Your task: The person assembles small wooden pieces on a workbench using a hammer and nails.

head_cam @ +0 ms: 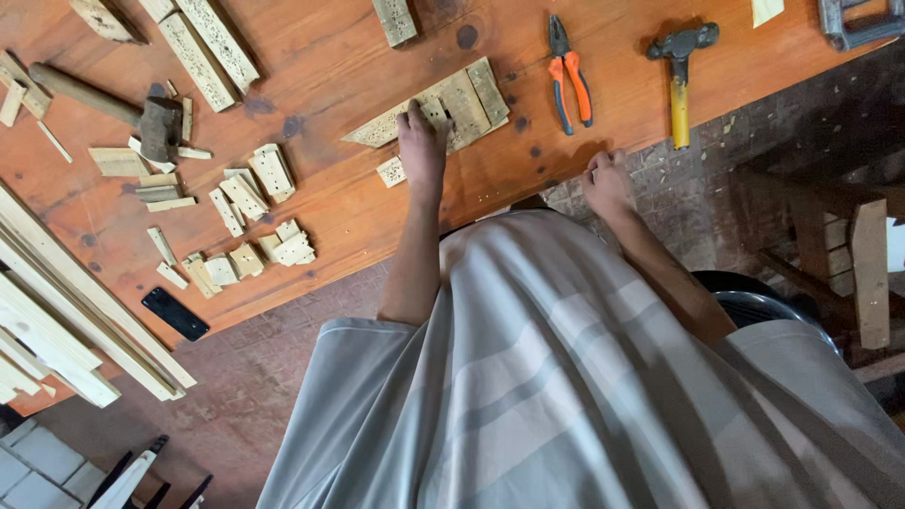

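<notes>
Head view: wooden table [320, 66] carries a pale wooden panel [462, 104] lying flat under the fingertips of left hand [421, 143], fingers spread and pressing, not gripping. Right hand [606, 181] sits at the table edge, well right of the panel; its fingers curl out of sight, grip unclear. Small wood block [390, 172] lies just left of the left wrist.

A black phone [175, 314] with a dark, flat rectangular screen lies near the table's edge, just beside the long wooden slats [57, 320].
</notes>
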